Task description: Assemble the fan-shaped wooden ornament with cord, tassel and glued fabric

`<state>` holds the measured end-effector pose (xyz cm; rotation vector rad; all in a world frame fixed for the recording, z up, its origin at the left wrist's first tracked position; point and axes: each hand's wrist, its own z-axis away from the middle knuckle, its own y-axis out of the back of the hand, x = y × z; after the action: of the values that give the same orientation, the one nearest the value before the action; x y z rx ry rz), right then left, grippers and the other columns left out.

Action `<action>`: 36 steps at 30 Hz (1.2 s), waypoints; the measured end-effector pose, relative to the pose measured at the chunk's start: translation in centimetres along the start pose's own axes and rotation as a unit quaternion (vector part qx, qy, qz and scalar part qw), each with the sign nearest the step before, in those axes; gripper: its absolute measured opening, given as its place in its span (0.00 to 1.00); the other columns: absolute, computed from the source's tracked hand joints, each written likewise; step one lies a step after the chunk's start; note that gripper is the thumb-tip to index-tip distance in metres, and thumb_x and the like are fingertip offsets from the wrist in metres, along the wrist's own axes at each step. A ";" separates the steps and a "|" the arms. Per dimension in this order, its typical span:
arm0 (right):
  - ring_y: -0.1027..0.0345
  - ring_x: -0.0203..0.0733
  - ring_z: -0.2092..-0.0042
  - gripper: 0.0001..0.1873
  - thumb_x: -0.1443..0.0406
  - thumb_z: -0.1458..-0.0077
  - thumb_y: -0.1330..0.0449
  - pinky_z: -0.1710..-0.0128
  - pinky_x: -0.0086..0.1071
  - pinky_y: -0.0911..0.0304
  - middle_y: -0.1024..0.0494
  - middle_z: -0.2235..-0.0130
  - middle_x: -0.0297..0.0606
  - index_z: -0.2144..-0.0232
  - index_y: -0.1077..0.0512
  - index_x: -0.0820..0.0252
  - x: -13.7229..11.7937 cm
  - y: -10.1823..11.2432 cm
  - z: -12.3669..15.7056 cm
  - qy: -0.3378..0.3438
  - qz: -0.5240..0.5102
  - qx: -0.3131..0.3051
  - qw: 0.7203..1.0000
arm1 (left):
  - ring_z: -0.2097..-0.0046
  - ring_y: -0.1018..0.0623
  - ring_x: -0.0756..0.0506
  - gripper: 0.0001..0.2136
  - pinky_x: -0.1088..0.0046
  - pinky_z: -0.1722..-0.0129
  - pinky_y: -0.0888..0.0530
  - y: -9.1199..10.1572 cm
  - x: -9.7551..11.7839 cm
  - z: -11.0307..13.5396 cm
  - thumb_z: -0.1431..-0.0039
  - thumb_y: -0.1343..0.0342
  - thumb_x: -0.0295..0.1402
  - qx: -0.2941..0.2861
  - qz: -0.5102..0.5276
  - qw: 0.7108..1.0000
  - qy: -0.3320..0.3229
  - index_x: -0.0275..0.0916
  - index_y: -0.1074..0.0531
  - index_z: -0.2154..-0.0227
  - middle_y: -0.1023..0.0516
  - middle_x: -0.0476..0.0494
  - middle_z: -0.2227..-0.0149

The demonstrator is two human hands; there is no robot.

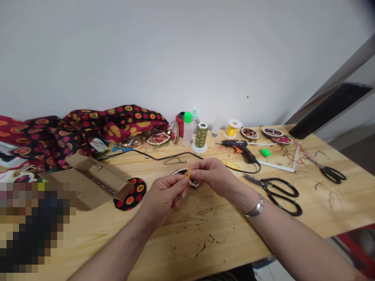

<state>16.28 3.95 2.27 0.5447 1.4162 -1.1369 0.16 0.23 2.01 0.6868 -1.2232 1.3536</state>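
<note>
Between my two hands, above the middle of the table, is a small loop of yellow cord (188, 175). My left hand (168, 191) pinches it from the left with thumb and forefinger. From the right, my right hand (209, 173) pinches the same cord; a silver bracelet is on that wrist. Below and behind the fingers lies a dark patterned piece with a pale edge (178, 171), mostly hidden by the hands. Strands of yellow cord (233, 165) lie on the table behind my right hand.
An open cardboard box (96, 187) and a round patterned fabric piece (137, 193) lie left. Large black scissors (283, 191), smaller scissors (331, 173) and a glue gun (241, 148) lie right. Thread spools (201, 136), bottles (187, 130) and bunched fabric (123, 121) line the wall.
</note>
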 end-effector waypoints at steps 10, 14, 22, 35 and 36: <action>0.45 0.28 0.77 0.09 0.62 0.58 0.34 0.76 0.27 0.53 0.28 0.79 0.33 0.79 0.25 0.64 0.8 -1.5 0.4 0.006 -0.055 0.056 0.997 | 0.82 0.43 0.57 0.12 0.82 0.84 0.47 0.1 -0.3 0.0 0.55 0.38 0.41 0.043 -0.002 0.999 -0.024 0.35 0.26 0.77 0.36 0.54 0.83; 0.45 0.28 0.78 0.08 0.63 0.58 0.34 0.76 0.27 0.53 0.29 0.80 0.32 0.80 0.25 0.64 0.7 -1.9 0.5 0.011 -0.062 0.068 0.996 | 0.81 0.42 0.57 0.11 0.82 0.82 0.46 0.1 -0.3 0.0 0.52 0.40 0.40 0.039 -0.030 0.998 -0.042 0.35 0.26 0.77 0.36 0.54 0.83; 0.38 0.32 0.75 0.08 0.62 0.59 0.34 0.71 0.28 0.42 0.28 0.78 0.34 0.79 0.24 0.64 0.7 -2.6 0.5 0.047 -0.023 0.130 0.990 | 0.81 0.43 0.56 0.13 0.81 0.83 0.47 -0.1 0.0 0.1 0.53 0.39 0.42 0.054 -0.028 0.998 -0.030 0.35 0.25 0.76 0.38 0.54 0.83; 0.36 0.39 0.65 0.09 0.71 0.44 0.47 0.62 0.34 0.40 0.26 0.69 0.39 0.71 0.27 0.59 0.2 -0.6 0.7 0.348 0.460 0.093 0.811 | 0.82 0.43 0.57 0.12 0.81 0.83 0.48 0.0 -0.3 0.0 0.52 0.39 0.41 0.042 -0.017 0.999 -0.028 0.35 0.27 0.79 0.37 0.54 0.83; 0.37 0.39 0.64 0.10 0.71 0.44 0.48 0.62 0.34 0.40 0.26 0.69 0.39 0.71 0.27 0.59 0.1 -0.5 0.7 0.354 0.474 0.083 0.802 | 0.82 0.43 0.57 0.13 0.81 0.83 0.48 0.0 -0.3 0.0 0.52 0.39 0.41 0.042 -0.018 0.999 -0.027 0.35 0.28 0.79 0.37 0.54 0.83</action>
<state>16.13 3.09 2.47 1.7088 1.3315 -0.1993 0.22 0.14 1.75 0.8051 -1.1974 1.3707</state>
